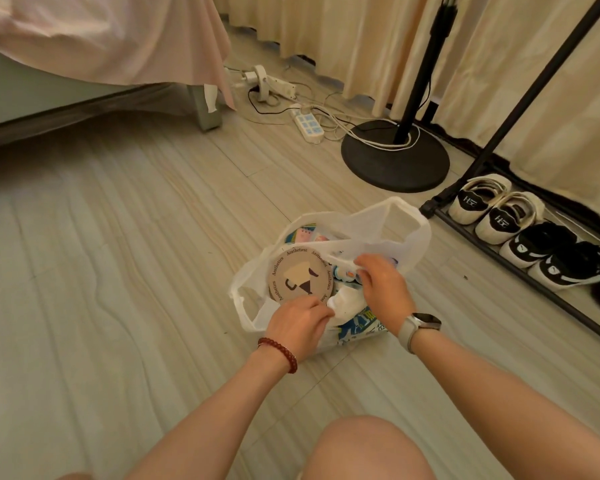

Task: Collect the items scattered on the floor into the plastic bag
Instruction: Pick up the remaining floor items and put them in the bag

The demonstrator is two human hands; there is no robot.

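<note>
Bag [388, 226] sits on the floor [118, 271] right under both hands, its mouth open and already well filled, so this looks like the packing-down stage of the job. Just ahead of the left hand [297, 323] lies a round tin [298, 276], flat side up, with the near handle loop [246, 299] slack beside it. That hand is closed narrowly, fingers pinching what seems to be a white cloth [347, 303] at the tin's near edge; whether it also grips the rim I cannot tell. Between the hands, small printed packets [345, 273] show deeper in. The right hand [383, 289], a watch [420, 325] on its wrist, curls over the far side, fingers tucked into the plastic, seemingly holding the mouth open. To do this well, I would keep the right hand spreading the opening while the left pushes the cloth down beside the tin, not over it, so the tin stays flat. Thin film like this can tear at the handles, so any pull should be gentle. No loose items show on the floor near either hand
</note>
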